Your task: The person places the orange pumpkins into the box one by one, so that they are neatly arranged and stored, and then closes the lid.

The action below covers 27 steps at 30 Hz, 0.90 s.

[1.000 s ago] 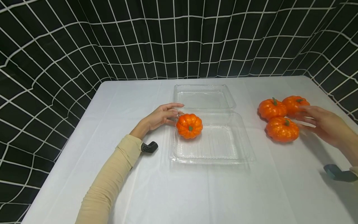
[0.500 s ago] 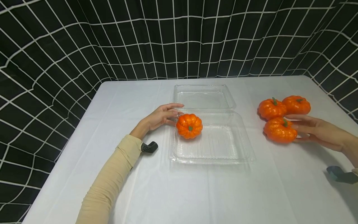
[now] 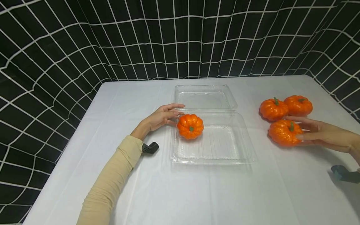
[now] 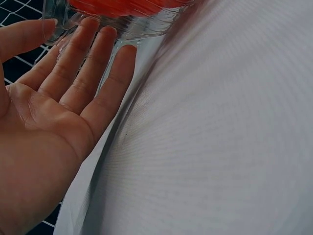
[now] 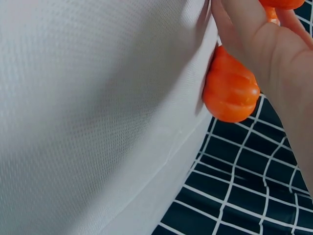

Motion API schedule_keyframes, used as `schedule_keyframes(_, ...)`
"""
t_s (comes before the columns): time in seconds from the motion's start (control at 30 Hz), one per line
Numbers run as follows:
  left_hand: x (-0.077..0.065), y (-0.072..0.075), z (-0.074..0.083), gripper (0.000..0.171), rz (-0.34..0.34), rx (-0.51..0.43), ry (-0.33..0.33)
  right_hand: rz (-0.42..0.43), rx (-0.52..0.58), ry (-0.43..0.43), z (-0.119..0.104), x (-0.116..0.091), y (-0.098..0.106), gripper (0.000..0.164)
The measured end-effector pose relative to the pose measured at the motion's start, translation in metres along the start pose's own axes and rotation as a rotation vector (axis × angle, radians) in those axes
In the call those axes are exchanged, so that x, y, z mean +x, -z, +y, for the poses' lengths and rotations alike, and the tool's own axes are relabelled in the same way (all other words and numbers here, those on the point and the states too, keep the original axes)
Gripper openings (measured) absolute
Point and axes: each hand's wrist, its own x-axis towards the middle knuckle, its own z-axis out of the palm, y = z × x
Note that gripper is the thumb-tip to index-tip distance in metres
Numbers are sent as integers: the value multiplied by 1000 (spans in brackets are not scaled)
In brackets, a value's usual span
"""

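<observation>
In the head view, my right hand [image 3: 323,132] grips a small orange pumpkin [image 3: 284,133] from its right side, thumb on the near side and fingers on the far side. Only a bit of this pumpkin [image 5: 286,3] shows at the top of the right wrist view. Two more pumpkins sit just behind it, one with an upright green stem [image 3: 272,111], the other farther right [image 3: 298,106]. My left hand [image 3: 161,118] holds the left rim of an open clear plastic container [image 3: 222,145], thumb at the rim, fingers along the wall [image 4: 80,54]. Inside its left back corner rests another pumpkin [image 3: 190,127].
The container's hinged lid [image 3: 205,97] lies folded back behind the base. A white cloth [image 3: 135,193] covers the table. Dark curtains with a white grid [image 3: 157,40] surround the back and sides.
My right hand has come in from the right and taken hold of the nearest of the three right-hand pumpkins, shifting and turning it slightly. The left hand and container have stayed put.
</observation>
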Motion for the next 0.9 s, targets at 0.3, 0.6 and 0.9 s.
schedule_keyframes(0.3,0,0,1,50,-1,8,1,13,-69,-13,-1,-1,-1,72)
schedule_keyframes(0.6,1,1,-1,51,0,9,1,36,-85,-23,-4,-1,1,73)
schedule_keyframes(0.9,0,2,-2,52,-12,11,-8,69,-84,4,-5,-2,1,65)
